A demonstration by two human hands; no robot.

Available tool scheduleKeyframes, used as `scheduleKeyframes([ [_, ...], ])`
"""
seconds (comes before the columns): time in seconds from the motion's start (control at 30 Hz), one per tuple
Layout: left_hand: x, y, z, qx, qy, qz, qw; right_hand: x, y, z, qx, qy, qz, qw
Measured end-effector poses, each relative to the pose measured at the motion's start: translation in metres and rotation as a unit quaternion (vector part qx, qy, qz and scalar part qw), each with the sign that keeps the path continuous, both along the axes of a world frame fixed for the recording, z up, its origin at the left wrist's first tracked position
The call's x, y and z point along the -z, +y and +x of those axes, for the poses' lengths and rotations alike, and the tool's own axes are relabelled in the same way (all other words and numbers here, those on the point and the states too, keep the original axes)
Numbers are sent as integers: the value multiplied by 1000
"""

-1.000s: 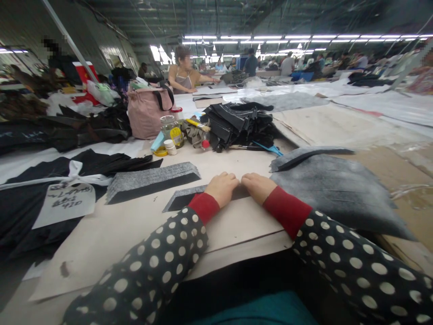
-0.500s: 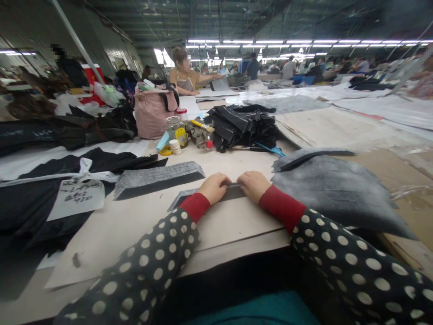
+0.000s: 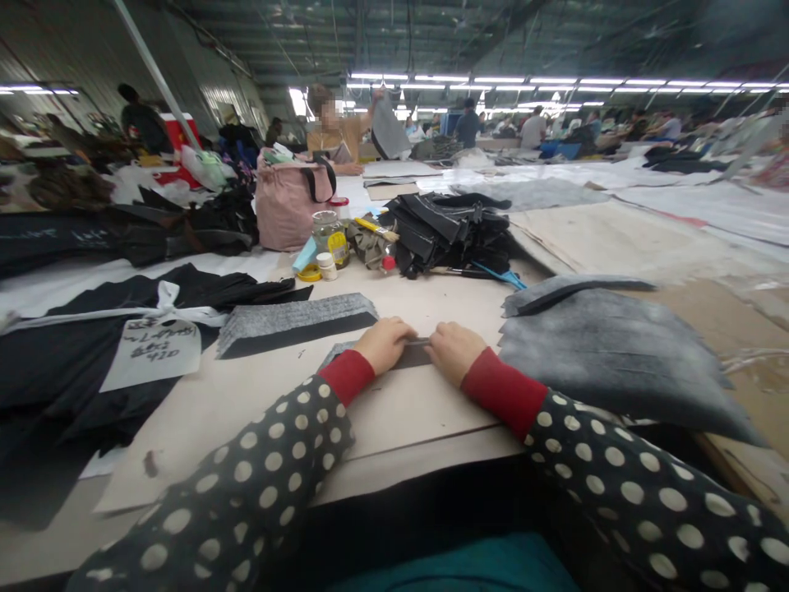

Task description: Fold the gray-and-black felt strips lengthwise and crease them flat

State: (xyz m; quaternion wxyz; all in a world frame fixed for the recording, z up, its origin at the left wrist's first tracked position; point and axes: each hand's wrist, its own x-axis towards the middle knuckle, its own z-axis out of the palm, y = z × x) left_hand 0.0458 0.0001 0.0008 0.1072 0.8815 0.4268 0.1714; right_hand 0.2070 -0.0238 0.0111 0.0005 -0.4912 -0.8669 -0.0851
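Observation:
A dark grey fabric strip (image 3: 414, 355) lies across the board in front of me, its upper edge turned over. My left hand (image 3: 385, 341) pinches that edge from the left, fingers closed. From the right, my right hand (image 3: 454, 349) grips the same edge, a short gap from the left one. Part of the strip is covered by both hands. Up and to the left is a fanned stack of grey strips with black borders (image 3: 299, 323). Right of my hands rests a pile of grey fabric panels (image 3: 607, 345).
A black bundle (image 3: 67, 362) with a handwritten tag (image 3: 151, 352) lies left. Behind are a pink bag (image 3: 292, 205), a glass jar (image 3: 329, 238), a white bottle (image 3: 326, 265), a brush (image 3: 377, 228) and black cut pieces (image 3: 444, 230). A co-worker (image 3: 345, 136) stands across the table.
My hands have drawn slightly closer along the strip, still pinching its edge. The view has shifted a little. Across the table, the co-worker has raised a grey piece.

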Motion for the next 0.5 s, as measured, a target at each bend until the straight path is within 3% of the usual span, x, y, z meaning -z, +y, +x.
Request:
scheduleKeyframes([
  [0.13,1,-1,-14,-36,-50,-15,998,-1,3,0,13,31,-8,999],
  [0.3,5,-4,-12,-26,-42,8,999,2,12,-6,-16,102,-59,993],
  [0.5,6,-4,-14,4,4,39,999,5,7,-17,-49,39,-24,998],
])
